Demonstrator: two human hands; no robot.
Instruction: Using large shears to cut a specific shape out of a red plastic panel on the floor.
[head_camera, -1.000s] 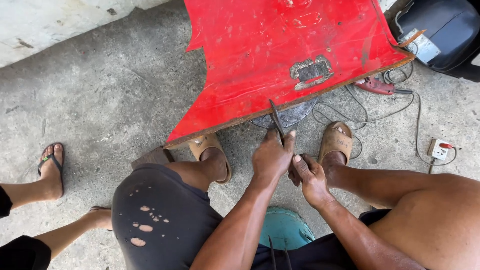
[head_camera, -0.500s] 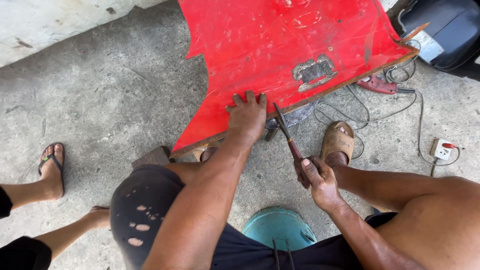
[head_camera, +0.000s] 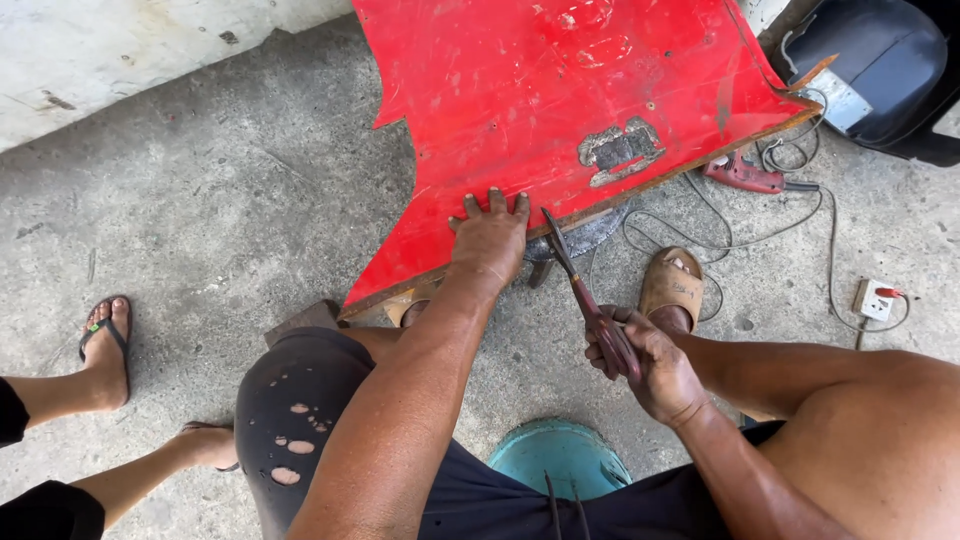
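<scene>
Fingers of the left hand spread flat on the red metal panel near its lower edge; the right hand clamps the snips, blades at that edge, right of the left hand.

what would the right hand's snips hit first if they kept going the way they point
The right hand aims the tin snips up and to the left. Their tips already sit at the lower edge of the red metal panel, beside the left hand, so probably that edge; depth is unclear.
</scene>
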